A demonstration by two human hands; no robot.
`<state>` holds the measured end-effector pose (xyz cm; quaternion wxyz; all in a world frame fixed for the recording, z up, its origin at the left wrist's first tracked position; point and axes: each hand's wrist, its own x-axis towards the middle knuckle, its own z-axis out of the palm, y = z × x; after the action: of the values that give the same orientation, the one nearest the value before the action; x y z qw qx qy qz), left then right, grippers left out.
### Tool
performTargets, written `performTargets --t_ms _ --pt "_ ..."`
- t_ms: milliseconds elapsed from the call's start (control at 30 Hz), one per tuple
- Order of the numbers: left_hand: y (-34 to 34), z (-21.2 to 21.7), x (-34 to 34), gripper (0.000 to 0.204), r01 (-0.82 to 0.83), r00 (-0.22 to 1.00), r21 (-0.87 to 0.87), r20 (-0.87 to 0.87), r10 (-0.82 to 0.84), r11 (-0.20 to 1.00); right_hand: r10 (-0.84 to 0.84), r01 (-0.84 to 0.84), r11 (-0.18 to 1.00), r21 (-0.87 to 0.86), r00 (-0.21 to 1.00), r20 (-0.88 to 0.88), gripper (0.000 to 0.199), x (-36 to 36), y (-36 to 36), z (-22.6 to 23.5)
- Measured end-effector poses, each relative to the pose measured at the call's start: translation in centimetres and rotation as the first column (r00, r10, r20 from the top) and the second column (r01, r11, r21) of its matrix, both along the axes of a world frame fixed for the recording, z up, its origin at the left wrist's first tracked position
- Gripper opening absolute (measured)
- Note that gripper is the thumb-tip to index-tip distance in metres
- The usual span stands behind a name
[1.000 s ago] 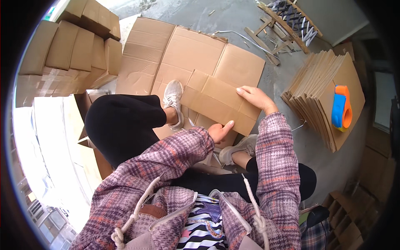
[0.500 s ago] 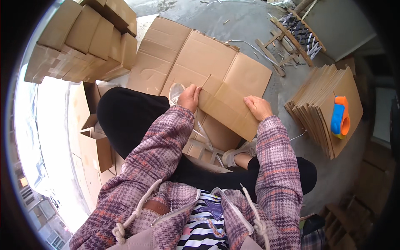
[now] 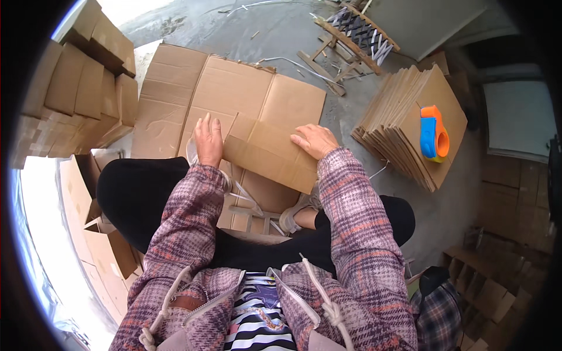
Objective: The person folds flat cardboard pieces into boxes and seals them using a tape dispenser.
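Note:
A flat folded piece of cardboard (image 3: 270, 153) lies tilted in front of my knees, over a large opened-out cardboard sheet (image 3: 225, 88) on the floor. Beside its left end is my left hand (image 3: 208, 139), fingers stretched and spread, holding nothing. My right hand (image 3: 316, 140) rests at the right end of the folded piece with its fingers extended, seemingly touching its upper edge. To the right, an orange and blue tape dispenser (image 3: 434, 134) sits on top of a stack of flat cardboard (image 3: 410, 117).
Closed cardboard boxes (image 3: 76, 88) are piled at the far left, with open boxes (image 3: 111, 245) below them. A wooden stool with a woven strap seat (image 3: 357, 38) stands at the far right of the sheet. White strapping (image 3: 249, 199) lies near my shoes (image 3: 295, 215).
My left hand has let go of the folded cardboard and spread its fingers. The right hand's grip has loosened. The view has swung right, so the surroundings appear farther left.

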<state>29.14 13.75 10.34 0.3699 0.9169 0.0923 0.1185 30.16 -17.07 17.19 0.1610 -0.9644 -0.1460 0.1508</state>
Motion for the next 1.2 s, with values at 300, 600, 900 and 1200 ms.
performTargets --t_ms 300,600,900,1200 --pt "-3.9 1.4 -1.1 0.05 0.233 0.938 -0.136 -0.231 -0.26 0.963 -0.591 0.861 0.509 -0.028 0.372 0.716 0.063 -0.4 -25.2 13.0" --pt "-4.8 3.5 -1.0 0.052 0.172 0.979 0.264 0.058 -0.194 0.949 -0.678 0.813 0.544 -0.208 0.571 0.463 0.065 -2.3 -29.6 10.4" --pt "-10.4 16.6 -1.3 0.027 0.44 0.824 -0.653 0.022 -0.566 0.616 -0.525 0.443 0.756 0.482 0.85 0.043 0.045 -6.9 -14.5 21.1" --pt "-7.1 20.7 -3.3 0.03 0.4 0.713 -0.871 0.1 -0.694 0.285 -0.083 0.141 0.896 0.421 0.985 -0.154 0.049 -9.5 -2.2 19.1"
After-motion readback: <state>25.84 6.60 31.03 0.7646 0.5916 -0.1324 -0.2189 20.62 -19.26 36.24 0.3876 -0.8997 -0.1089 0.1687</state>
